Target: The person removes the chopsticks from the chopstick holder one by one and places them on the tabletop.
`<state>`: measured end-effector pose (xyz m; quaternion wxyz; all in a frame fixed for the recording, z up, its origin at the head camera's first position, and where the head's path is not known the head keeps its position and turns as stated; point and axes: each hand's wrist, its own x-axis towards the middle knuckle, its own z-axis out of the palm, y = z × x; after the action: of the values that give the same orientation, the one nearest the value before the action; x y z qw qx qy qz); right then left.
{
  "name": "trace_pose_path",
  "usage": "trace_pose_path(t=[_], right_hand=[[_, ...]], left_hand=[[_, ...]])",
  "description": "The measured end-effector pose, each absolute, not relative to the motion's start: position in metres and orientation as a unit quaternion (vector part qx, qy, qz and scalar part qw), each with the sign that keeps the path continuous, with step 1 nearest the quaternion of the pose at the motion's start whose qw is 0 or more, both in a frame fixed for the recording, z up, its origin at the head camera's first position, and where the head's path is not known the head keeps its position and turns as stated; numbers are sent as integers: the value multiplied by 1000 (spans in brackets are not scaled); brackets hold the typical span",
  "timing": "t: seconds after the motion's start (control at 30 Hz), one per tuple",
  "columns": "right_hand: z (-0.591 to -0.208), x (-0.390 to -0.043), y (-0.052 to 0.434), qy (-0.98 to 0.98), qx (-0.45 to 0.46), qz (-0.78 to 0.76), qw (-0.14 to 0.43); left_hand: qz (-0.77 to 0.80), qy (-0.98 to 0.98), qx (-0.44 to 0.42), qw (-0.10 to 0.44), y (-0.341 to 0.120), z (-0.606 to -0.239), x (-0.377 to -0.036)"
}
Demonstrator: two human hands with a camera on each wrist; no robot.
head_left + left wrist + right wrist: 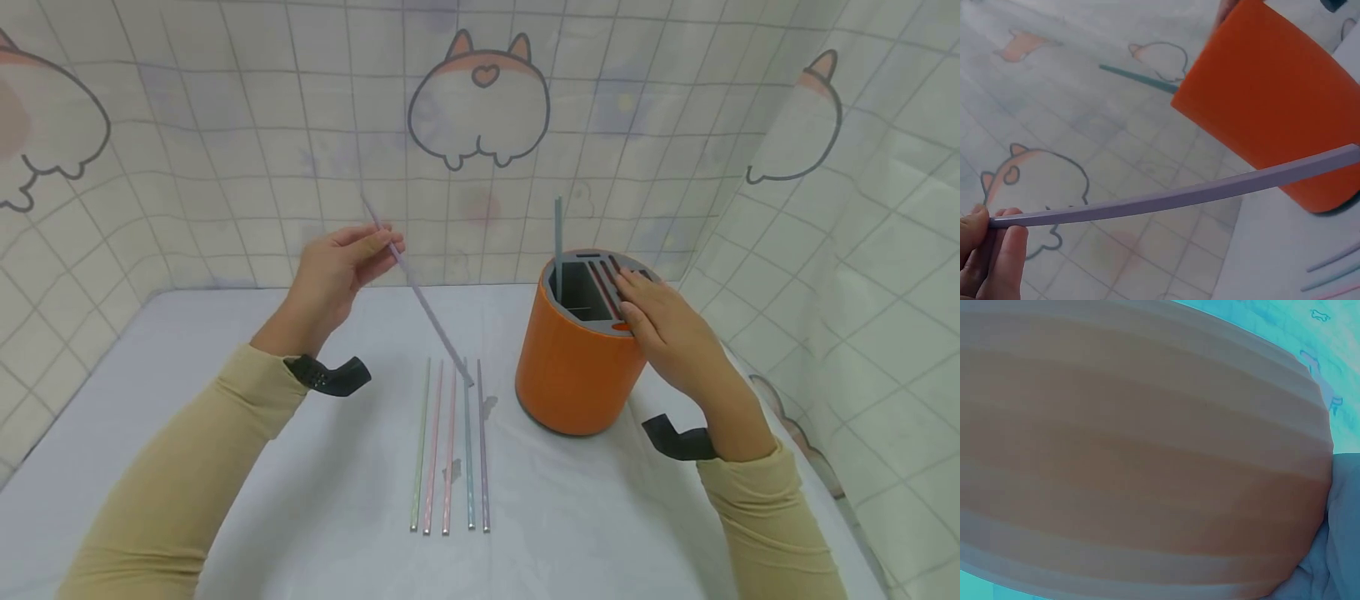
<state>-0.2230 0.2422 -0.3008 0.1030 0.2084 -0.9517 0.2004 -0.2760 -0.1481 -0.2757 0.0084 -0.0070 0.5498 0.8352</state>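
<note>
My left hand pinches a purple chopstick near its thin end, between thumb and fingers. The chopstick slants down to the right, its thick end above those on the table. In the left wrist view it crosses in front of the orange utensil holder. My right hand rests on the holder's grey slotted top, fingers fairly straight. One teal chopstick stands upright in the holder's large opening. The holder's orange wall fills most of the right wrist view, where no fingers show.
On the white-covered table, a green chopstick, two pink chopsticks, a blue chopstick and another purple chopstick lie side by side. Behind hangs a grid-patterned cloth with animal drawings.
</note>
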Motion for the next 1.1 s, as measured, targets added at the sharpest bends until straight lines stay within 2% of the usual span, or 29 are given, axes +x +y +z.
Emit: trace_pose_path(t=[0.2,0.47,1.1], right_hand=[[-301,-222,243,-951,211,202,101],[-301,-222,243,-950,212,207,103],[-301,-224,242,-952,207,202,99]], left_hand=[[788,609,-30,85,-156,-299,-277],[690,706,-16,157,-168,-322,-279],[644,724,-7,246,-176,-370,-279]])
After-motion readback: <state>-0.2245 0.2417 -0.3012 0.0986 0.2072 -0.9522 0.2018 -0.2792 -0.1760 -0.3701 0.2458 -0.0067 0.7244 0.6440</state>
